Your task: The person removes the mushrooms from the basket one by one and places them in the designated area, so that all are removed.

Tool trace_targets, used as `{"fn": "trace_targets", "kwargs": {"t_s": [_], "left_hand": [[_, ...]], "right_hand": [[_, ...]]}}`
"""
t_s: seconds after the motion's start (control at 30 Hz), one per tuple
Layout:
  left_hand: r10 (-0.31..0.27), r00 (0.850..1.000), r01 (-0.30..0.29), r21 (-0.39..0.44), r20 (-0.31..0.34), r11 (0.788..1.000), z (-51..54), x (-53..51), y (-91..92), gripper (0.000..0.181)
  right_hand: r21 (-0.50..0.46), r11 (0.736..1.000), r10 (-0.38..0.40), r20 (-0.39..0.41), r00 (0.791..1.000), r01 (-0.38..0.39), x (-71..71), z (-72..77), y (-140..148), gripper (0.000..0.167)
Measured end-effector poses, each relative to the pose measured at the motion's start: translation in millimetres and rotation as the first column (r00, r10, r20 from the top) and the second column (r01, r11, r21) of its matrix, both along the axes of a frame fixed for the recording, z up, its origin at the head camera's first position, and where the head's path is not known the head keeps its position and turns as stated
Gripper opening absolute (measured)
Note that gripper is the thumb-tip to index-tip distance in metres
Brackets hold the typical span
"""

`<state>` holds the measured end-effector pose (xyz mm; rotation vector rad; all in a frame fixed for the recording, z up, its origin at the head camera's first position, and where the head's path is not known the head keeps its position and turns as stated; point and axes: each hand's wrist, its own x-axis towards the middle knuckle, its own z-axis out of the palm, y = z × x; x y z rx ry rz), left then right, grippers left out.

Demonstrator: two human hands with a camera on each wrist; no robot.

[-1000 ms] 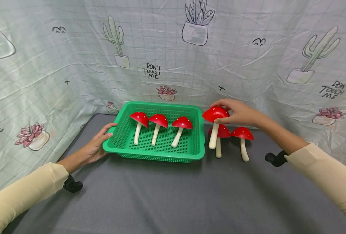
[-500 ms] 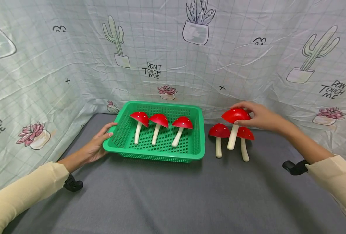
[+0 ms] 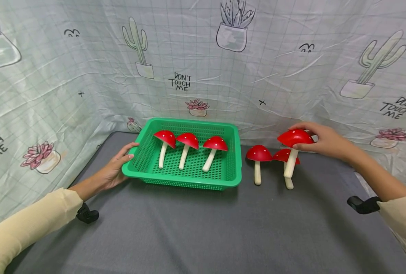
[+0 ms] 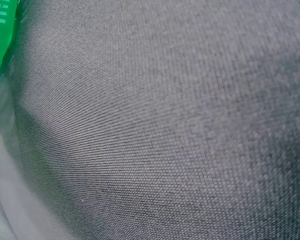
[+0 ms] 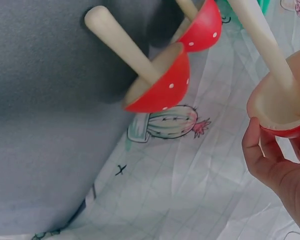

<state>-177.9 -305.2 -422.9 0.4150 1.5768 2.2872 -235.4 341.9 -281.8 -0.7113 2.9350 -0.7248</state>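
My right hand (image 3: 325, 140) grasps a mushroom (image 3: 294, 137) by its cap, my left hand (image 3: 114, 169) grips the green basket (image 3: 182, 181) at its left rim, three mushrooms (image 3: 187, 140) inside

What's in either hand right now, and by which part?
The right hand holds a mushroom by its red cap. The left hand touches the left rim of the basket; whether it grips cannot be told.

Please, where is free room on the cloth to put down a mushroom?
Widest bare patch: the grey cloth before the green basket, between left sleeve and right sleeve. Crowded: right of the basket, where two mushrooms lie and the right hand holds another mushroom; the basket's left edge, where the left hand grips.
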Motion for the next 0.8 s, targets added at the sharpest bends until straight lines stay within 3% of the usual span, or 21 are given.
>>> {"fn": "trace_targets", "kwargs": {"t_s": [0.4,0.8], "left_hand": [[0.007,1.0,-0.007,0.018,0.007,1.0,-1.9,-0.5,0.9,0.044],[-0.007,1.0,0.006,0.044,0.008,0.999,-1.8,-2.0,-0.2,0.043]], "right_hand": [[0.01,1.0,-0.027,0.036,0.999,0.026,0.6,0.8,20,0.059],[0.033,0.999,-0.035,-0.008,0.999,0.035,1.0,0.2,39,0.053]]}}
